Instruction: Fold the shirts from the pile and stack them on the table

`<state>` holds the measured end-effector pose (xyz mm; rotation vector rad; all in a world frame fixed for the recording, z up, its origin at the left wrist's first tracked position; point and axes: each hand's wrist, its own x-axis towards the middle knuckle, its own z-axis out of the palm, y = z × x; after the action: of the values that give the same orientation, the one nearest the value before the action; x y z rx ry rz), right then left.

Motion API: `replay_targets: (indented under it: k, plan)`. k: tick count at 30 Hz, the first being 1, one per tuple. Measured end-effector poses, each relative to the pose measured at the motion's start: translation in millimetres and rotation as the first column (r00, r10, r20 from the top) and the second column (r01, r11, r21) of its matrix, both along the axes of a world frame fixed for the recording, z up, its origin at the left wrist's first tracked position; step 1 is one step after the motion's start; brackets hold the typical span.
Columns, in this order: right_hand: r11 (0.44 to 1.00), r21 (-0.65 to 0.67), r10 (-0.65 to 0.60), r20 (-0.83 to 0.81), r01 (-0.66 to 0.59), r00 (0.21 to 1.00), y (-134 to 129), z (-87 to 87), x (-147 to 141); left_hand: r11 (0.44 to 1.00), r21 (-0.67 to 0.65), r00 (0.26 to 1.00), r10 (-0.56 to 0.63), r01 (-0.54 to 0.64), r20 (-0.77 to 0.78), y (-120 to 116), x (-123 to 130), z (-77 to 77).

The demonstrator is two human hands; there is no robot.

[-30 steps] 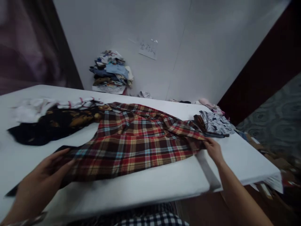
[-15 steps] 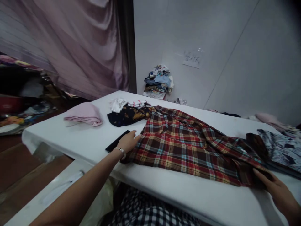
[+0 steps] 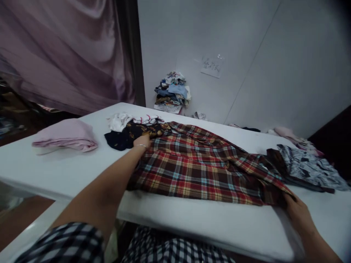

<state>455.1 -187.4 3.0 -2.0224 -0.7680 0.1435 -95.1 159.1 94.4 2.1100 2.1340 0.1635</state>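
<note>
You can pass: counter (image 3: 256,142) strip, far edge | Blocking you: plaid garment (image 3: 189,168) mid-counter, pink cloth (image 3: 67,135) by left edge, printed garment (image 3: 309,165) toward right edge

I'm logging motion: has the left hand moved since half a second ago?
Yes: the left hand moved across the white table, away from its near edge, toward the black floral garment.
</note>
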Motion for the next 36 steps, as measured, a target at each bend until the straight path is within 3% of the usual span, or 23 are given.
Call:
replay_targets:
  k: [3,6,9,11,13,16,19,21,23,24,26,27,28,29,30,32,34,36]
  plan:
    - [0.999,0.045,-0.009,-0.104,0.014,0.995,2.4,1.7,-4.3,0.999,0.028,0.999,-0.040,0.041,-0.003,-10.9,-9.3,6.9]
    - [0.993,0.092,0.072,-0.018,-0.070,0.997,8.4,14.5,-9.4,0.962,0.114,0.968,-0.251,0.248,0.014,-46.2,0.6,-3.8]
    - [0.992,0.099,0.054,0.228,-0.078,0.972,13.0,38.0,-13.7,0.865,0.141,0.871,-0.491,0.481,0.037,-81.8,5.9,-26.9]
    - [0.988,0.136,0.022,0.310,-0.067,0.950,15.8,57.8,-17.3,0.842,0.117,0.842,-0.535,0.526,0.067,-93.4,3.3,-39.5]
    - [0.981,0.187,-0.009,0.267,-0.043,0.964,20.1,79.4,-21.2,0.848,0.103,0.845,-0.529,0.520,0.080,-96.1,0.5,-43.0]
    - [0.961,0.275,-0.005,0.126,-0.030,0.992,32.5,113.7,-28.1,0.840,0.167,0.838,-0.536,0.517,0.103,-98.6,6.5,-28.8]
    - [0.936,0.341,0.093,-0.001,-0.087,0.996,50.9,150.3,-45.4,0.832,0.248,0.786,-0.552,0.496,0.279,-115.7,32.4,-4.0]
    - [0.916,0.359,0.235,-0.119,-0.179,0.965,62.3,175.1,-69.6,0.844,0.209,0.693,-0.528,0.495,0.492,-135.9,60.4,10.2]
    - [0.855,0.378,0.447,-0.192,-0.355,0.874,69.4,197.3,-103.1,0.844,0.101,0.523,-0.415,0.526,0.744,-159.1,93.0,19.7]
    - [0.796,0.379,0.567,-0.195,-0.472,0.800,71.2,206.3,-120.9,0.827,0.034,0.415,-0.316,0.561,0.853,-170.3,109.1,22.7]
    - [0.618,0.324,0.784,-0.189,-0.717,0.591,72.5,217.0,-150.5,0.740,-0.100,0.198,-0.046,0.665,0.979,-188.3,136.0,25.4]
    - [0.540,0.290,0.842,-0.180,-0.790,0.508,72.6,217.8,-159.0,0.677,-0.148,0.110,0.098,0.721,0.989,-194.0,145.3,25.2]
    - [0.507,0.265,0.862,-0.160,-0.820,0.481,72.5,215.0,-161.9,0.617,-0.179,0.041,0.232,0.766,0.972,-197.1,151.2,23.9]
    - [0.534,0.249,0.845,-0.120,-0.808,0.522,72.0,208.7,-158.7,0.576,-0.202,-0.015,0.350,0.792,0.937,-197.4,153.6,21.7]
    - [0.611,0.236,0.785,-0.062,-0.755,0.616,70.8,198.8,-149.7,0.556,-0.228,-0.055,0.446,0.799,0.894,-195.4,152.7,18.5]
    - [0.805,0.191,0.554,0.094,-0.561,0.827,64.9,170.1,-119.1,0.568,-0.306,-0.092,0.566,0.764,0.820,-186.4,143.5,10.1]
    - [0.917,0.030,0.375,0.270,-0.397,0.887,52.7,134.4,-82.6,0.589,-0.408,-0.071,0.624,0.698,0.778,-175.4,129.8,1.0]
    - [0.945,-0.100,0.327,0.353,-0.312,0.877,35.8,98.2,-52.2,0.604,-0.471,-0.030,0.635,0.643,0.772,-166.3,117.8,-5.9]
